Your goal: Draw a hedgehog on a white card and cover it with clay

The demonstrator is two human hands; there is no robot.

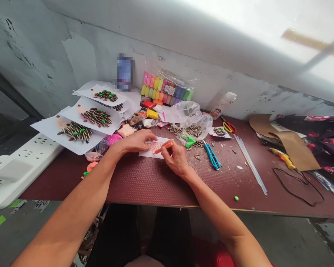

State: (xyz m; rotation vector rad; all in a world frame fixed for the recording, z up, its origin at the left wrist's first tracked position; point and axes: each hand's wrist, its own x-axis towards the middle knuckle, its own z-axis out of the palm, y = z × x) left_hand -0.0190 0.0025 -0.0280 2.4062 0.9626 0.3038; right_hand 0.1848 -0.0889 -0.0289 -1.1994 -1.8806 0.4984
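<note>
A small white sheet (pixel 155 153) with an orange pattern drawn on it lies on the dark red table. My right hand (pixel 174 156) is closed round an orange marker (pixel 164 147), its tip down at the right part of the drawing. My left hand (pixel 139 141) rests on the sheet's upper left part, fingers apart and flat, with nothing held in it. Behind my hands are bags of soft clay (pixel 127 129) and a heap of striped seeds (pixel 193 131). A green clay piece (pixel 188 141) sits by the seeds.
Sheets with seed hedgehogs (pixel 94 115) and a white power strip (pixel 19 168) are at the left. A clay pack (pixel 167 89) leans on the wall. Rightward are a blue cutter (pixel 212 156), scissors (pixel 229 126), a white bottle (pixel 222 105), clear sticks (pixel 250 165) and a yellow glue gun (pixel 284 158).
</note>
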